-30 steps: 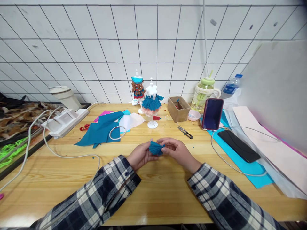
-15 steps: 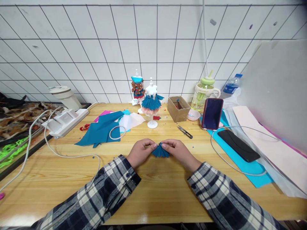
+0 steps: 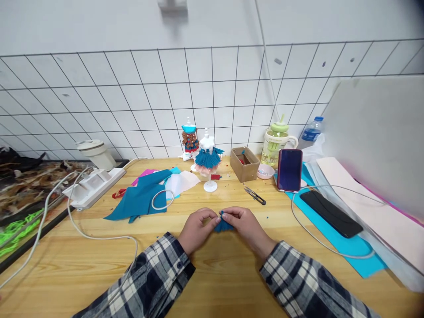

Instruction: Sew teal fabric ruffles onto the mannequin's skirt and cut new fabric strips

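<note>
A small gathered piece of dark teal paper or cloth [image 3: 224, 225] hangs fanned out between my two hands, low over the wooden table. My left hand [image 3: 199, 227] pinches its upper left edge with thumb and forefinger. On the other side my right hand [image 3: 243, 224] grips its top in a similar pinch, the fingertips of both hands almost touching. Beyond them stands a small white dress form [image 3: 207, 160] in a teal and pink frilled skirt. Behind it is a second form [image 3: 190, 139] with a brown, teal and red outfit.
Thread snips [image 3: 255, 195], a cardboard box [image 3: 245, 164], a pink dish [image 3: 265, 172] and an upright phone [image 3: 289, 170] lie beyond my right hand. Teal sheets [image 3: 142, 196] and a power strip [image 3: 96, 187] are at left. A black phone [image 3: 331, 213] rests on blue paper at right.
The view has tilted up, so the table items appear lower. My hands have drawn closer together on the teal piece, and less of it shows.
</note>
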The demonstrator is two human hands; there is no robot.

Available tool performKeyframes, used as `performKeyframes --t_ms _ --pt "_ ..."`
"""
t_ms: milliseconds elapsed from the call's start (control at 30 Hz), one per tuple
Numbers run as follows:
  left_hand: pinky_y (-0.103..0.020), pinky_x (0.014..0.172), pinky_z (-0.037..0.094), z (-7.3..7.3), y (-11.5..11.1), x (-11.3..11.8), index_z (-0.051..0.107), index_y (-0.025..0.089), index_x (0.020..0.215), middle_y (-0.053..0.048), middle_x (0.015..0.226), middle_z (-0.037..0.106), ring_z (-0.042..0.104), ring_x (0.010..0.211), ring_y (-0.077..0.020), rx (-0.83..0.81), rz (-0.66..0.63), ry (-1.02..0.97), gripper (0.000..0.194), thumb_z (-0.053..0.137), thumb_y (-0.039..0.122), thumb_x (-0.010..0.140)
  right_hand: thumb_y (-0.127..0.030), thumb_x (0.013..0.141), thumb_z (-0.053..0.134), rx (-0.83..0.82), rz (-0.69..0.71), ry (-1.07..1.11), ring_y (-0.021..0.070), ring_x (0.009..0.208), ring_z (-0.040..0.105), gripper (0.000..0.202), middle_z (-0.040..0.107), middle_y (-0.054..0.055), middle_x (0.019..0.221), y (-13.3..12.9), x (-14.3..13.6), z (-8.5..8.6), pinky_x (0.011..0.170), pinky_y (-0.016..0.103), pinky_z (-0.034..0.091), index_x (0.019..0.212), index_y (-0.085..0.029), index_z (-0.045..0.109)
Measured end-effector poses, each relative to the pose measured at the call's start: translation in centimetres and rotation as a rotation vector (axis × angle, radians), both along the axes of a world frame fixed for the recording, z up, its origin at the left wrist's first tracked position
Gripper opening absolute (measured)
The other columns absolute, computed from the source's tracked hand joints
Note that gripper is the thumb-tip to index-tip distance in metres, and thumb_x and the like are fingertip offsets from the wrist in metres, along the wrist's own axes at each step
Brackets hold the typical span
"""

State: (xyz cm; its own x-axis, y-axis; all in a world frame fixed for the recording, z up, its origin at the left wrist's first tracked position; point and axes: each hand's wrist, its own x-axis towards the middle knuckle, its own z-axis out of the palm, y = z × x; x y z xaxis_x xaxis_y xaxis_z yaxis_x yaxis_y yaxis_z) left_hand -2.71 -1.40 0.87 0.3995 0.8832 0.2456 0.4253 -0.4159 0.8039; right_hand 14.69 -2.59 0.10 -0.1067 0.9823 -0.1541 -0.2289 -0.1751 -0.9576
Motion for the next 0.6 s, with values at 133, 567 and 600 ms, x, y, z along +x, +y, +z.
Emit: performKeyframes --t_ms 133,567,600 --pt "-0.028 0.079 0.048 -0.3 -0.2 0.5 0.065 0.018 0.076 -0.004 0.082 0.069 0.063 0.08 -0.0167 -0.003 0.026 0.008 0.025 0.055 0.038 0.086 -0.042 0.049 0.085 -0.061 -0.028 0.011 0.0193 0.074 0.066 0.052 0.074 0.006 0.078 0.3 0.4 -0.2 0.079 0.035 0.05 0.091 -0.015 0.074" --pt "-0.038 0.093 0.044 -0.7 11.7 0.5 0.044 0.011 0.128 -0.018 0.124 0.058 0.055 0.116 -0.0285 0.145 0.398 0.258 0.062 0.052 0.054 0.084 -0.045 0.054 0.08 0.094 -0.124 0.002 0.012 0.06 0.058 0.035 0.066 0.0 0.064 2.1 2.9 1.3 0.061 0.026 0.045 0.071 -0.016 0.069" --pt "-0.038 0.092 0.044 -0.8 12.3 1.0 0.048 0.011 0.123 -0.018 0.121 0.06 0.057 0.113 -0.0287 0.135 0.385 0.295 0.057 0.05 0.053 0.085 -0.045 0.056 0.079 0.095 -0.11 -0.017 0.0111 0.058 0.055 0.033 0.065 -0.001 0.061 2.1 2.8 1.1 0.058 0.025 0.044 0.069 -0.016 0.068"
